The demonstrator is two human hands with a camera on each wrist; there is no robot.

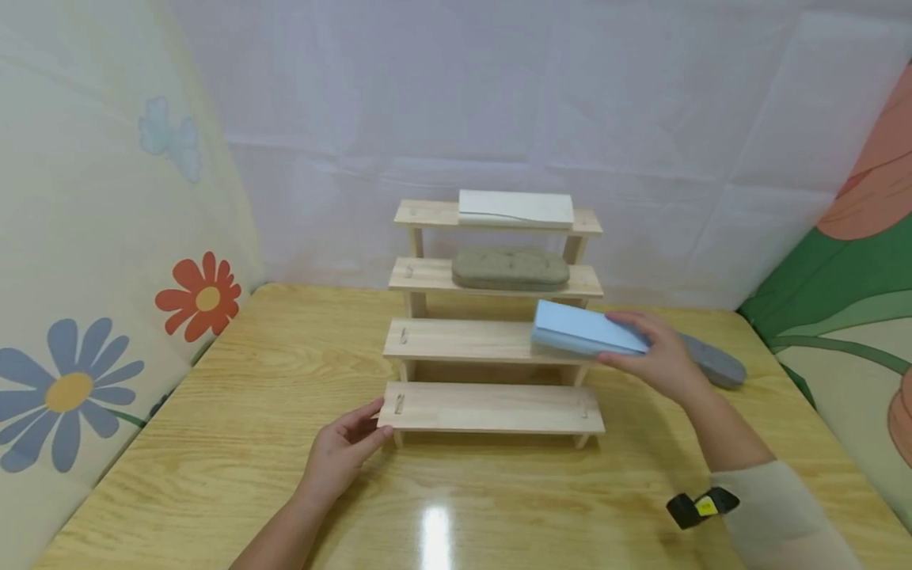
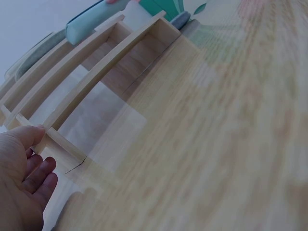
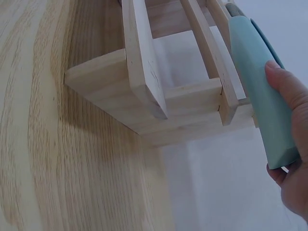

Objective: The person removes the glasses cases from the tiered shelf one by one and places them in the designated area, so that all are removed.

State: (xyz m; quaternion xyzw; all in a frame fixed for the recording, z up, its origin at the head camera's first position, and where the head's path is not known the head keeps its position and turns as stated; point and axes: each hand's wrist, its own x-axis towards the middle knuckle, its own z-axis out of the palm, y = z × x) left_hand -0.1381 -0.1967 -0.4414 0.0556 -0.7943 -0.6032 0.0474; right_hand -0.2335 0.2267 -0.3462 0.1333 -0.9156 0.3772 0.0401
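A wooden stepped shelf with several tiers stands on the table. My right hand grips a light blue glasses case by its right end, with the thumb on one side and the fingers on the other. The case is over the right part of the second tier from the bottom; whether it touches the board cannot be told. In the right wrist view, the case slants beside the shelf's end. My left hand pinches the left end of the lowest tier between thumb and fingers.
On the top tier lies a white case. A grey-green padded case sits on the tier below it. Behind my right hand, a dark grey case lies on the wooden table. Printed cloths flank the table.
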